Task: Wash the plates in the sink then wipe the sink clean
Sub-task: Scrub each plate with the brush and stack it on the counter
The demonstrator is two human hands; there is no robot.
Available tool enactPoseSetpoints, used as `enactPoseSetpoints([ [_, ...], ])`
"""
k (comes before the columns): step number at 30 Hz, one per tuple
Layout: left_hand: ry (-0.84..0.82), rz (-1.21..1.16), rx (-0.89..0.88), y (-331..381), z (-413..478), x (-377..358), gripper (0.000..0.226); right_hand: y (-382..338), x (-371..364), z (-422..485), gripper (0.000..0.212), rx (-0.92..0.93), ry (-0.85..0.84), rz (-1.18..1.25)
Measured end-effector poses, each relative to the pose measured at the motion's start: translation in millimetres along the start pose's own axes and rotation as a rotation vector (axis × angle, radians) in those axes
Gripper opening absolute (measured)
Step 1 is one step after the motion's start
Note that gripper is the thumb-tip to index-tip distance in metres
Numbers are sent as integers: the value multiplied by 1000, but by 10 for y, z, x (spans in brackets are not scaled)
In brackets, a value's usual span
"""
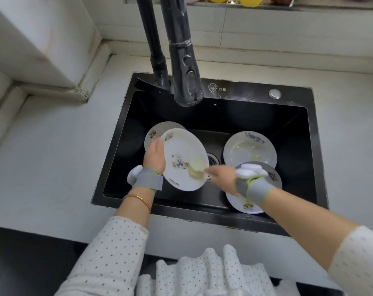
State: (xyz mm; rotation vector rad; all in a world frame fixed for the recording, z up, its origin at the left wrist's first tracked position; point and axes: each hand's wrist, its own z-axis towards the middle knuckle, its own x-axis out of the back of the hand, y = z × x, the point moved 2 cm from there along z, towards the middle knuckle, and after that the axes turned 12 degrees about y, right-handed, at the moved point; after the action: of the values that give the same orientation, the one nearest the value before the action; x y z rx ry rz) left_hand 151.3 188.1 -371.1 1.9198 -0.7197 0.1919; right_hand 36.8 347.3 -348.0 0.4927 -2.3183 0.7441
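- The left hand (154,159) grips the tilted plate (181,150) by its left rim, thumb on the face and fingers hidden behind it, holding it above the basin.
- The right hand (222,178) holds a pale yellow scrubbing pad (196,167) at its fingertips against the lower right of that plate's face (motion blur hides exactly how the fingers lie).
- This looks like the scrubbing step on one plate. No water runs from the black pull-down faucet (185,82).
- Next, I judge, the pad must cover the whole face and rim while the left hand keeps a firm hold. Glazed ceramic turns slippery once soapy.
- The held plate is round, white and glossy, with small coloured pictures printed on it.
- A matching plate (157,129) lies behind it at the left of the basin.
- A blue-flowered plate (249,150) with yellowish residue rests at the right, and another plate (245,207) lies under the right wrist.
- The sink (256,90) is matte black and rectangular, with a metal drain (213,160) between the plates. Wiping it is not yet begun.
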Motion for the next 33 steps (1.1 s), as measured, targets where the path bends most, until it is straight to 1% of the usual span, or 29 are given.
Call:
enactPoseSetpoints([
  [1,-23,4,-3,-26,-38,-38,47,-51,61,81,48,-20,61,-1],
  [2,-36,-6,-2,-23,-78,-87,46,-136,83,154,48,-8,136,86],
  [3,-43,-11,-3,13,-111,-131,45,-245,81,170,49,31,169,186],
  [4,-29,-14,-2,43,-118,-139,45,-337,52,118,48,83,168,254],
  [5,-1,-20,6,75,-106,-104,44,-362,9,35,47,140,130,267],
  [6,28,-43,8,92,-62,-54,43,-328,-15,-61,46,153,41,242],
  [7,41,-56,8,75,-28,-2,41,-244,-48,-164,46,103,-69,221],
  [8,38,-55,-8,70,-1,25,37,-151,-43,-190,47,50,-126,128],
  [9,14,-31,-29,67,-8,33,35,-55,-5,-121,47,36,-108,-8],
  [10,-11,-13,-44,55,-27,14,36,-18,55,-18,48,23,-42,-104],
  [11,-34,-10,-49,46,-55,-24,40,-31,105,94,48,7,34,-120],
  [12,-53,-18,-57,54,-76,-74,42,-106,135,169,48,5,115,-35],
  [14,-44,-28,-55,105,-107,-119,44,-332,125,141,49,75,163,217],
  [15,-17,-36,-43,129,-89,-95,44,-375,104,71,48,120,142,286],
  [16,9,-47,-33,129,-35,-53,44,-361,87,-12,47,138,69,281],
  [17,22,-51,-31,131,24,-10,42,-281,57,-78,47,120,-25,235],
  [18,24,-40,-40,128,51,33,36,-182,38,-135,47,94,-110,110],
  [19,5,-11,-63,139,52,49,30,-93,58,-116,48,88,-119,-23],
  [20,-19,18,-87,137,49,41,27,-46,97,-52,48,102,-62,-127],
  [23,-45,59,-116,169,6,-17,40,-69,220,115,50,47,151,-130],
  [24,-31,48,-122,199,6,-31,43,-80,236,137,52,44,189,-147],
  [25,-14,26,-124,227,17,-40,44,-66,241,163,54,45,201,-193],
  [27,24,-15,-136,246,49,-23,41,-72,160,83,51,45,131,-229],
  [28,37,-19,-146,246,57,-13,39,-94,96,9,47,57,70,-162],
  [29,45,-12,-148,235,56,-6,39,-126,26,-64,44,37,-23,15],
  [30,51,-6,-146,211,55,6,39,-176,-19,-164,43,-24,-143,257],
  [31,58,2,-143,187,54,24,40,-191,-26,-233,43,-100,-231,451],
  [32,67,10,-144,169,67,40,41,-184,-10,-254,43,-143,-287,541],
  [33,71,21,-147,163,77,50,41,-155,6,-236,42,-135,-304,508],
])
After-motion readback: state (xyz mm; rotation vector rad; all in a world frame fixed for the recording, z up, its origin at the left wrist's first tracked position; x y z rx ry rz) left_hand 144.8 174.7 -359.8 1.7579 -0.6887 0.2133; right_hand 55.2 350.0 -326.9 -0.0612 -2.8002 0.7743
